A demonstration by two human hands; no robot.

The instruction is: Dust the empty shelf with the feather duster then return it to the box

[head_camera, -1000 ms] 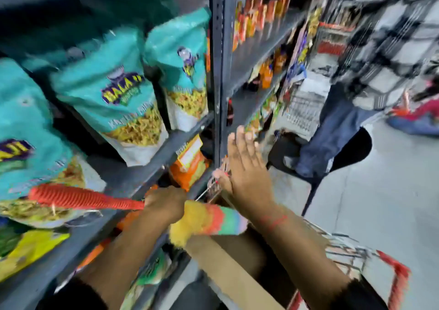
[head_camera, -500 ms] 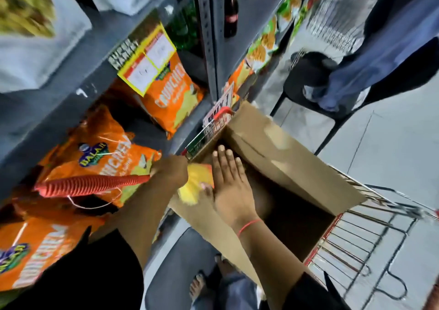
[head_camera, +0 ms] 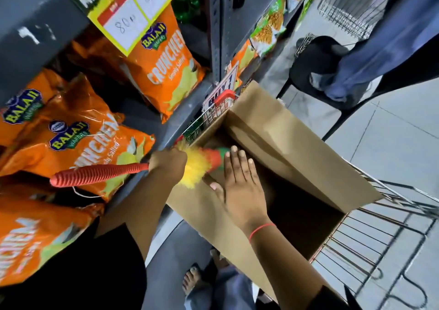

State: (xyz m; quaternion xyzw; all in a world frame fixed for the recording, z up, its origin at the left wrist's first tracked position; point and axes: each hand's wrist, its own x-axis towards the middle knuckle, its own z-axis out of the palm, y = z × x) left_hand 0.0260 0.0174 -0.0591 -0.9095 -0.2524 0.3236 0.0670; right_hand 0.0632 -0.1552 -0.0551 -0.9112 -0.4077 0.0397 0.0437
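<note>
Head view: left hand (head_camera: 167,164) closed on feather duster (head_camera: 99,174) where handle meets plumes — light, soft head over box (head_camera: 280,129); right hand (head_camera: 240,183) flat, fingers open, pressing plumes.

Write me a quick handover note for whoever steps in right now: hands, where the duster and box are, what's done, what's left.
Left hand: closed around the feather duster where the ribbed red handle meets the head; the handle sticks out left over the orange snack bags.
Right hand: open, flat, held over the near side of the cardboard box's opening, next to the duster head.
Box: open, sitting in the wire cart beside the shelving.
Done: duster brought to the box, its head just over the near-left rim. No empty shelf is in view, so I can't confirm the dusting.
Left: lower the duster fully in and let go.
</note>
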